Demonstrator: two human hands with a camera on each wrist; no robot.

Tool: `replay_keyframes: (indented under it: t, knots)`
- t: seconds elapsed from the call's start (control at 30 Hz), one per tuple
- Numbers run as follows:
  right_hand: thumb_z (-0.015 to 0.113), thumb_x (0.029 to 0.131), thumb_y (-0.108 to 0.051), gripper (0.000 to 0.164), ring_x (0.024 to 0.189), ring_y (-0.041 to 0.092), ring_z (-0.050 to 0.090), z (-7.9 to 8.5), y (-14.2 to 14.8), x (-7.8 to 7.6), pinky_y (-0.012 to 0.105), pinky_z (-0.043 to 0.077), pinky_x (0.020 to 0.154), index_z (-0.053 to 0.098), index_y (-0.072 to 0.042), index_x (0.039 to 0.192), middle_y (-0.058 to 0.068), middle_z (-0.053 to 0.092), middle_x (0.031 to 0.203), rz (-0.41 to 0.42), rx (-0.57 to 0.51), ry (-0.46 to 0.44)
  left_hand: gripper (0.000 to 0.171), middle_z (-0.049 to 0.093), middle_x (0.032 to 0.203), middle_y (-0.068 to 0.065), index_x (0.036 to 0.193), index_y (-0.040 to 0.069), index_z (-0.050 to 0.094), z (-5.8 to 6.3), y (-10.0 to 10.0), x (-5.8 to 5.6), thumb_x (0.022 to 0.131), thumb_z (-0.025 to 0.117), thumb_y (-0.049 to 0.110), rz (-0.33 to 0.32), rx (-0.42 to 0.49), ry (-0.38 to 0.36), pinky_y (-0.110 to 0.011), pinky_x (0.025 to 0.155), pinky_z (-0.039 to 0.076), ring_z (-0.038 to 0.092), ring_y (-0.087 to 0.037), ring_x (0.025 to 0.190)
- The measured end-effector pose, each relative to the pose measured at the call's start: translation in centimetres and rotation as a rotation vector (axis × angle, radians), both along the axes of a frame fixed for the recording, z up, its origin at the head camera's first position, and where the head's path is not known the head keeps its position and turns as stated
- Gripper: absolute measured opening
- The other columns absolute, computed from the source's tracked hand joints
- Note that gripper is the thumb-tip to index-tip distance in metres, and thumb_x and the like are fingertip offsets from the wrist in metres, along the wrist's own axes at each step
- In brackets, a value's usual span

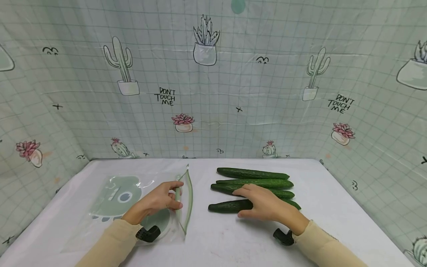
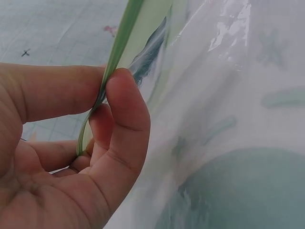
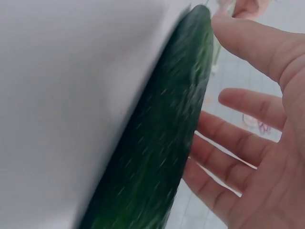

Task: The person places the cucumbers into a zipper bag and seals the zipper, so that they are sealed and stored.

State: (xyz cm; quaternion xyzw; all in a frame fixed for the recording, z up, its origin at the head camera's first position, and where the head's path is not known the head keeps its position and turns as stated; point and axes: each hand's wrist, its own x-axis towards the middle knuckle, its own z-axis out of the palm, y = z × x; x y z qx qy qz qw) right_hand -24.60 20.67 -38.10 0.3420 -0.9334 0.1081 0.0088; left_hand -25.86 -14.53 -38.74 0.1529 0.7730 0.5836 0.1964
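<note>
A clear plastic bag (image 1: 80, 226) with a green-edged mouth lies flat on the left half of the table. My left hand (image 1: 161, 198) pinches one green edge strip (image 2: 121, 43) of that mouth between thumb and fingers, and the mouth gapes a little. Several long green cucumbers (image 1: 251, 173) lie side by side on the right, pointing left to right. Over the nearest cucumber (image 1: 227, 206) my right hand (image 1: 261, 204) is spread, covering its middle. In the right wrist view the fingers (image 3: 228, 162) are loosely extended along that cucumber's side, with the thumb by its tip.
A white cloth covers the table (image 1: 227, 244). Pale curtains (image 1: 233, 85) printed with a grid and cacti enclose the back and both sides. A dark wrist device (image 1: 149, 233) is on the left wrist, and another (image 1: 283, 237) on the right.
</note>
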Motion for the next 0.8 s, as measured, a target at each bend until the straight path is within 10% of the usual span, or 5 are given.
replay_keyframes:
  t: [0.8]
  knots:
    - [0.076,0.081,-0.035,0.048,0.101,0.017,0.055,-0.9,5.0,-0.2,0.038,0.049,0.077,0.061,-0.021,0.124,-0.006,0.058,0.11,-0.015,0.039,0.048,0.08,0.035,0.054,0.0,0.145,-0.011,0.027,0.1,0.0,0.1,0.078,0.07,-0.011,0.009,0.006,0.009,-0.037,0.064,0.054,0.04,-0.013,0.052]
